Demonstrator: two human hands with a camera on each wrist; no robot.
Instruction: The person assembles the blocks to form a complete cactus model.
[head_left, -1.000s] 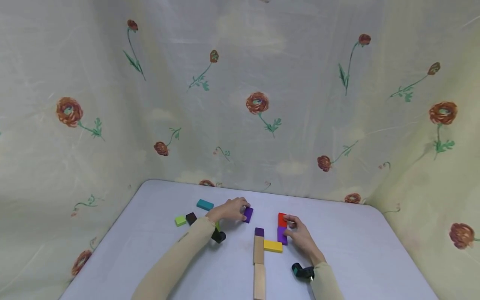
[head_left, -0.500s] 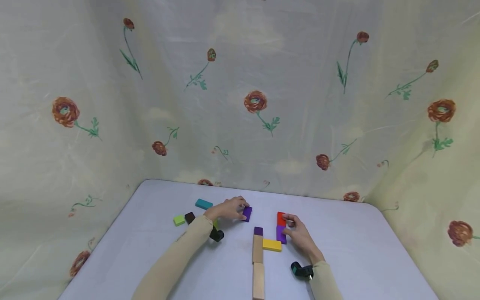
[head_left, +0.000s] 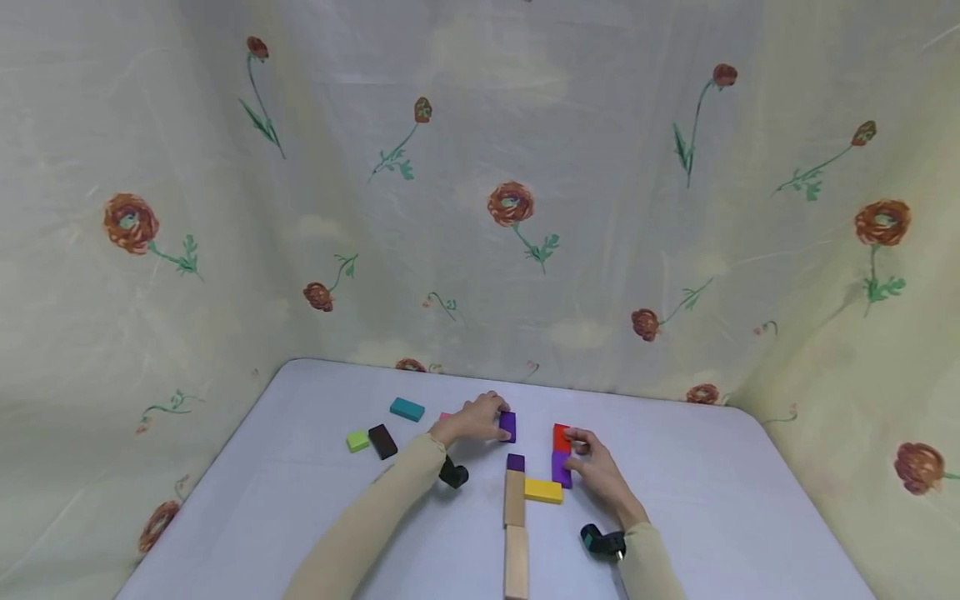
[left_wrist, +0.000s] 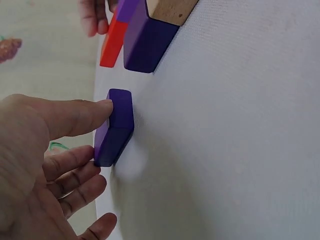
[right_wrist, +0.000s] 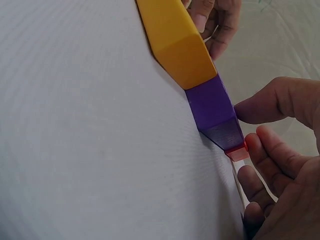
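Note:
In the head view my left hand (head_left: 474,420) pinches a dark purple block (head_left: 508,427) at the back middle of the table. The left wrist view shows the thumb on one face of this block (left_wrist: 120,112) and a fingertip at its lower end, the other fingers spread below. My right hand (head_left: 602,473) rests beside a red block (head_left: 561,437) and a violet block (head_left: 561,469) that lie end to end. Its thumb touches the violet block (right_wrist: 212,107) in the right wrist view, and its fingertips are right at the red block (right_wrist: 237,152).
A yellow block (head_left: 543,491) bridges the violet block and a row of two wooden blocks (head_left: 514,498) topped by a dark purple end block (head_left: 516,462). To the left lie teal (head_left: 407,408), black (head_left: 382,442) and lime (head_left: 357,440) blocks. A pink piece (head_left: 445,415) shows behind the left wrist.
My left hand has moved to the right with the dark purple block, nearer the red one. A pink piece now shows behind that wrist. The right hand has stayed in place.

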